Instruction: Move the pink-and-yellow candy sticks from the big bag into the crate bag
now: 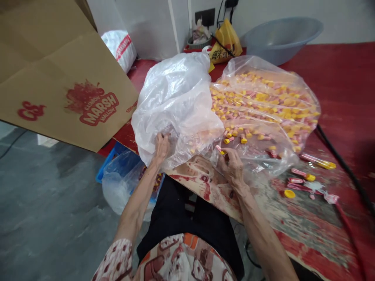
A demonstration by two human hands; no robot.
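The bench (348,86) is red, its paint worn through to bare wood and grey along the near side, with a grey floor (67,207) at left and a pale wall behind. A printed cardboard box (52,74) stands tilted at far left; a blue-grey basin (281,41) and a yellow bag (225,45) sit at the far side. A large clear bag (263,105), right of centre, holds many small pink pieces with yellow ends, and a whitish bag (175,86) lies beside it on the left. Near right lie a clear tube (318,160) and a loose yellow cap (289,194). The left hand (162,146) reaches to the whitish bag's near side, fingers bent; its grip cannot be told. The right hand (233,167) curls by the clear bag's near edge, a pink-and-yellow piece (219,149) at its fingertips, whether pinched or only touched unclear.
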